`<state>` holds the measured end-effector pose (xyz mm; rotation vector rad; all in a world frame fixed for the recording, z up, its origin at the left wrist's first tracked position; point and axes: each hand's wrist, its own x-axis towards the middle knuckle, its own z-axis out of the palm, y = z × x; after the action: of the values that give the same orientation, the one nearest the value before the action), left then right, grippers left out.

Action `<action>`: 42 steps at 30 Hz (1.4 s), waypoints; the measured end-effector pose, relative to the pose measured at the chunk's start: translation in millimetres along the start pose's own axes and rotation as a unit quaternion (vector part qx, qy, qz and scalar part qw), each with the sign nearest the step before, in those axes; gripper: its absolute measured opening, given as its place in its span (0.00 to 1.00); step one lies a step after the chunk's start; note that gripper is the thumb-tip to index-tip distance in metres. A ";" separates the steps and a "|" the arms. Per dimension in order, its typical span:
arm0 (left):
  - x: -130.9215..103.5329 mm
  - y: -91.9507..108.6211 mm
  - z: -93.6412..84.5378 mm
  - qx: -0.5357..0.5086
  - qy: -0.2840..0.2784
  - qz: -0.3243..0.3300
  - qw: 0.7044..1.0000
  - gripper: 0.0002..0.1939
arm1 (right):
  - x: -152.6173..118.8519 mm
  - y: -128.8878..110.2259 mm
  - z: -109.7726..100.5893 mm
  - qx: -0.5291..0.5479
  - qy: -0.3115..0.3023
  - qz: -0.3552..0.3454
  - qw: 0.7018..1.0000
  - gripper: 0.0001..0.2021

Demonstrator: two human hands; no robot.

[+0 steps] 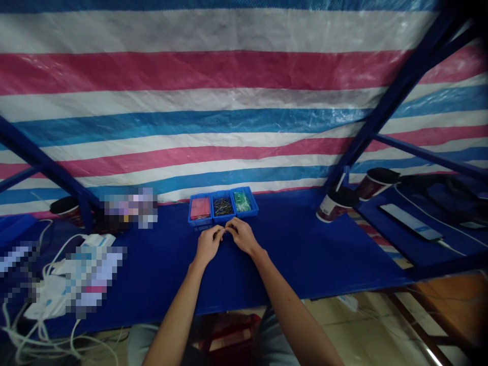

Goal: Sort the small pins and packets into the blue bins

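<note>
Blue bins (220, 220) face left-hand fingers (218, 232) and right-hand fingers (234, 226), pinched, anything held unclear; cup label (328, 206) seems unreadable.

In front of the middle bin (223, 219), anything between left hand (208, 243) and right hand (243, 235) is too small to tell; left of the bin, pixelation blurs an item (134, 206).

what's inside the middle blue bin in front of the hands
The middle blue bin holds a heap of small, thin pieces, dark and metallic-looking. Only the top layer shows; whatever lies beneath, including the bin's floor, is covered.
</note>
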<state>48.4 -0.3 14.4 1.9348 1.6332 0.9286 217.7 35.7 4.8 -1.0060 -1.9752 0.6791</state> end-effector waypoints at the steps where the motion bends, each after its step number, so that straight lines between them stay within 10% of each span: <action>1: -0.1 0.5 -0.3 -0.002 0.001 0.001 1.000 0.16 | -0.1 -0.2 -0.1 -0.003 -0.001 0.002 1.000 0.06; 42: 0.5 0.6 -0.5 -0.035 0.007 -0.012 0.999 0.19 | 0.2 2.4 0.0 -0.042 -0.019 0.020 0.999 0.15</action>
<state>48.5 0.0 15.3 1.8626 1.6075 0.9779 218.7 37.1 3.1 -1.0932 -2.0359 0.6450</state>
